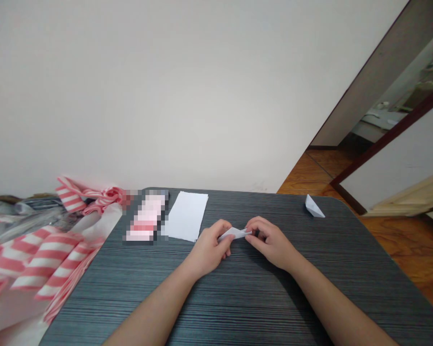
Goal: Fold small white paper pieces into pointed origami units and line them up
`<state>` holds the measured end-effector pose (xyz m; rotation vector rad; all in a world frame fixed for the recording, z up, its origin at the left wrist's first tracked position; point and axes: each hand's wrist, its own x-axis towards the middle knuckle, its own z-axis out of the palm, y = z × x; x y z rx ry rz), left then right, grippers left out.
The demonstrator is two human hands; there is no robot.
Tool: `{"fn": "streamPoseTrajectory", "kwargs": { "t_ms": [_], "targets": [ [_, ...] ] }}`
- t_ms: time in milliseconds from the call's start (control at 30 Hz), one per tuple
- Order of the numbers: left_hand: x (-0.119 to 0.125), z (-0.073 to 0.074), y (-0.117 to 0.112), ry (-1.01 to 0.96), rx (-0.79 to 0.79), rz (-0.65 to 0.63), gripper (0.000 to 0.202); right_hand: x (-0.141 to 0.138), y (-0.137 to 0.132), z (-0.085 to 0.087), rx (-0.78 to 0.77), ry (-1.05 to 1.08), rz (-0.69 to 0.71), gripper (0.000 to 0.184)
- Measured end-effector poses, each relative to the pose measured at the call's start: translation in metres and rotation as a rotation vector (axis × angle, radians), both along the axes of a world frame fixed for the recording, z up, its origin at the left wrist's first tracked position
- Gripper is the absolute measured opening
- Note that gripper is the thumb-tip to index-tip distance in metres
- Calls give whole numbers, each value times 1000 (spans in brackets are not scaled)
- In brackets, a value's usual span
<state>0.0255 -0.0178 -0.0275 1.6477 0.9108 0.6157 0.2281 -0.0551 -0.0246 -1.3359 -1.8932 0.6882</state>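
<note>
A small folded white paper (239,233) is held between both hands above the middle of the dark table. My left hand (212,246) pinches its left end, with the thumb on top. At its right end, the thumb and fingertips of my right hand (270,242) close on the paper. The exact shape of the folds is partly covered by my fingers. Beyond my left hand lies a stack of white paper sheets (188,215). Toward the far right corner of the table sits a folded paper boat (313,207).
A pixelated pink and white item (147,215) lies left of the paper stack on the dark wood-grain table (216,307). Red-and-white striped cloth (54,254) is piled past the table's left edge. A white wall (202,96) stands behind; a wooden floor (303,173) and doorway are at right.
</note>
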Motion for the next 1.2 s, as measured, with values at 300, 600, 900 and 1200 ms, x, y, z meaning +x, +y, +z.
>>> {"fn": "streamPoseTrajectory", "kwargs": {
  "t_ms": [300,600,900,1200],
  "targets": [
    [-1,11,-1,24,70,-106,18,-2,-1,4,-7,-31,28,9],
    [-1,15,-3,61,34,-89,27,-8,-2,8,-19,15,100,13],
    [-1,13,-2,49,-25,-50,27,-8,-3,-2,-53,78,-11,10],
    [1,6,-1,-10,-80,11,32,-7,-2,2,149,-2,9,17]
  ]
}}
